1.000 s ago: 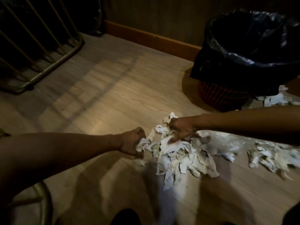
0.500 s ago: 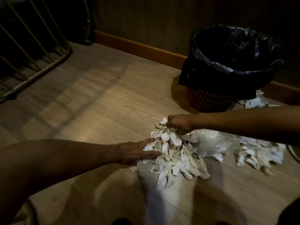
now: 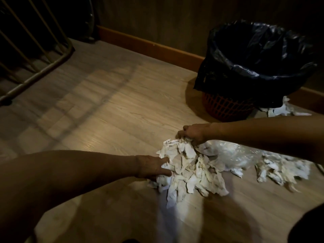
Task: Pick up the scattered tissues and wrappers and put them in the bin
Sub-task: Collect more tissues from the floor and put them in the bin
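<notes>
A heap of crumpled white tissues (image 3: pixel 191 169) lies on the wooden floor in front of me. My left hand (image 3: pixel 152 166) presses into its left edge, fingers curled into the paper. My right hand (image 3: pixel 194 133) is closed on tissues at the heap's far top. A clear plastic wrapper (image 3: pixel 228 154) lies just right of the heap, under my right forearm. A second clump of tissues (image 3: pixel 282 170) sits further right. The bin (image 3: pixel 226 109), a red mesh basket lined with a black bag (image 3: pixel 259 55), stands beyond my right hand by the wall.
More white scraps (image 3: pixel 282 109) lie behind the bin at the skirting board (image 3: pixel 149 45). A metal railing (image 3: pixel 35 67) runs along the far left. Bare floorboards (image 3: pixel 98 109) stretch between the railing and the heap.
My left hand has gone from a fist on a few tissues to reaching into the heap's left side. The right hand keeps its hold at the top. The heap is bunched tighter.
</notes>
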`<action>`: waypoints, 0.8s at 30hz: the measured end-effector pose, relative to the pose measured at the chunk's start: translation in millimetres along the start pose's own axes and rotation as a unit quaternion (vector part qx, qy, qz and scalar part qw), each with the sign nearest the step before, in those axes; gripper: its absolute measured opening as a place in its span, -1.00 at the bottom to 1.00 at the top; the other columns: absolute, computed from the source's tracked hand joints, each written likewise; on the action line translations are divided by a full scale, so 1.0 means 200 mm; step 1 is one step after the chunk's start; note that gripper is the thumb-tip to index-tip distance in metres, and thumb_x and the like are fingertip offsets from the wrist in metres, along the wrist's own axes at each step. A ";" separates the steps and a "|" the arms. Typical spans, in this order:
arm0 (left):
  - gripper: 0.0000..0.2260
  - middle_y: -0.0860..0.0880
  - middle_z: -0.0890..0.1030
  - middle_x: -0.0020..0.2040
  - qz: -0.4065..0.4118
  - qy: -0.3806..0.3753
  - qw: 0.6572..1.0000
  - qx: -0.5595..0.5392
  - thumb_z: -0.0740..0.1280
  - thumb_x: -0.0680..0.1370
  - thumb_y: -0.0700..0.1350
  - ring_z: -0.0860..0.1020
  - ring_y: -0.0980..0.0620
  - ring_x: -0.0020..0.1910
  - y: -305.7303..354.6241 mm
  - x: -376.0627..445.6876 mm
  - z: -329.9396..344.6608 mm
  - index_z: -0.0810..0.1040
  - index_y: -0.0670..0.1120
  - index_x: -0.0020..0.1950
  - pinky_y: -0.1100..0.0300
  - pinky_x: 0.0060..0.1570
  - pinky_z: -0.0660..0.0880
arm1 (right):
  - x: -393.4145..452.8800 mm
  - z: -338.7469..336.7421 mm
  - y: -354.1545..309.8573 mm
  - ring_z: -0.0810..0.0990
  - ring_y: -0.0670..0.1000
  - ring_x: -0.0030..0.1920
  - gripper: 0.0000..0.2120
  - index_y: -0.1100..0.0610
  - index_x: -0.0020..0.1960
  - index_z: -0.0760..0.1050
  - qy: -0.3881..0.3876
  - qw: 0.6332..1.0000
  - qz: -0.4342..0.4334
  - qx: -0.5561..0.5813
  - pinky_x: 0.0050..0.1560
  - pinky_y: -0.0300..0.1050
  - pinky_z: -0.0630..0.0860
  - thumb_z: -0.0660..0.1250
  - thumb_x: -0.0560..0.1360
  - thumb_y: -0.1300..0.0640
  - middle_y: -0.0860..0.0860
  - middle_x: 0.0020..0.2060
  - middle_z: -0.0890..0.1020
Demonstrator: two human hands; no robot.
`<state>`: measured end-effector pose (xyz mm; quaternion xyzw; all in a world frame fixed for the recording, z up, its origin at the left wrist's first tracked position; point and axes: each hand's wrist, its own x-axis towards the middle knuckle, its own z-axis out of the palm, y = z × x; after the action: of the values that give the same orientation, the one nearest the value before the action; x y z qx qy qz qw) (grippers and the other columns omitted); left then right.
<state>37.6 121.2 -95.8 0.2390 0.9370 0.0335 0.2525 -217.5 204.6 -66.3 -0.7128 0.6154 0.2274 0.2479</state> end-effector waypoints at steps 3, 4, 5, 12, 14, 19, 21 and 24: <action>-0.55 -0.33 0.30 0.39 -0.076 -0.045 0.995 -0.044 0.29 0.58 -0.05 0.53 -0.28 0.10 0.00 -0.02 -0.01 0.29 -0.05 0.44 0.06 0.00 0.48 | 0.01 -0.04 -0.01 0.52 0.20 0.17 -0.44 0.08 0.45 0.31 -0.019 1.000 0.005 -0.006 -0.05 -0.09 0.37 0.38 0.49 0.18 0.17 0.24 0.46; -0.58 -0.31 0.35 0.32 -0.089 -0.052 0.993 -0.059 0.29 0.57 -0.09 0.54 -0.28 0.06 0.00 -0.03 -0.01 0.32 -0.08 0.41 0.06 -0.04 0.47 | 0.00 -0.06 -0.02 0.52 0.18 0.19 -0.46 0.10 0.44 0.34 -0.017 1.000 0.010 -0.007 -0.06 -0.12 0.35 0.37 0.50 0.20 0.17 0.24 0.48; -0.60 -0.29 0.38 0.27 -0.091 -0.056 0.992 -0.060 0.29 0.57 -0.10 0.54 -0.28 0.02 0.00 -0.04 -0.03 0.34 -0.10 0.39 0.05 -0.07 0.45 | -0.01 -0.08 -0.02 0.52 0.17 0.21 -0.49 0.12 0.43 0.36 -0.013 1.000 0.015 -0.010 -0.06 -0.12 0.35 0.36 0.50 0.22 0.17 0.25 0.50; -0.56 -0.28 0.44 0.24 -0.201 -0.054 0.971 -0.118 0.28 0.58 -0.07 0.49 -0.28 0.14 -0.12 -0.19 -0.19 0.33 -0.11 0.44 0.02 0.08 0.43 | -0.19 -0.22 -0.01 0.56 0.21 0.20 -0.53 0.17 0.32 0.46 0.020 0.999 0.045 0.001 0.07 -0.03 0.47 0.43 0.43 0.22 0.17 0.19 0.58; -0.61 -0.28 0.49 0.21 -0.232 -0.057 0.962 -0.135 0.28 0.56 -0.10 0.49 -0.25 0.17 -0.15 -0.23 -0.25 0.40 -0.15 0.38 0.05 0.08 0.41 | -0.25 -0.27 -0.02 0.58 0.21 0.18 -0.53 0.18 0.29 0.47 0.035 0.998 0.057 0.018 -0.01 -0.07 0.47 0.45 0.41 0.19 0.15 0.14 0.60; -0.75 -0.23 0.66 -0.08 -0.306 -0.021 0.924 -0.229 0.30 0.56 -0.16 0.65 -0.04 -0.29 -0.24 -0.35 -0.38 0.43 -0.23 0.20 0.15 -0.24 0.53 | -0.42 -0.40 0.00 0.58 0.15 0.15 -0.64 0.21 0.23 0.50 0.068 0.988 0.120 0.069 -0.15 -0.23 0.47 0.43 0.47 0.18 0.07 -0.05 0.59; -0.79 -0.17 0.64 -0.11 -0.331 0.017 0.902 -0.278 0.30 0.58 -0.17 0.60 0.16 -0.45 -0.26 -0.37 -0.47 0.42 -0.20 0.18 0.20 -0.34 0.59 | -0.49 -0.47 0.00 0.58 0.15 0.08 -0.60 0.20 0.17 0.53 0.109 0.983 0.132 0.071 -0.04 -0.12 0.44 0.50 0.39 0.13 0.12 0.05 0.60; -0.75 -0.15 0.61 -0.06 -0.354 0.064 0.874 -0.328 0.34 0.57 -0.18 0.65 0.01 -0.30 -0.28 -0.39 -0.61 0.44 -0.16 0.23 0.20 -0.34 0.62 | -0.57 -0.60 -0.01 0.59 0.15 0.06 -0.59 0.18 0.16 0.55 0.178 0.972 0.126 0.092 0.06 -0.02 0.52 0.51 0.37 0.08 0.12 0.04 0.62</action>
<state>13.1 41.8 35.6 -0.2077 0.9083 0.2623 0.2513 -228.7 216.5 99.5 -0.6326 0.7529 0.0687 0.1682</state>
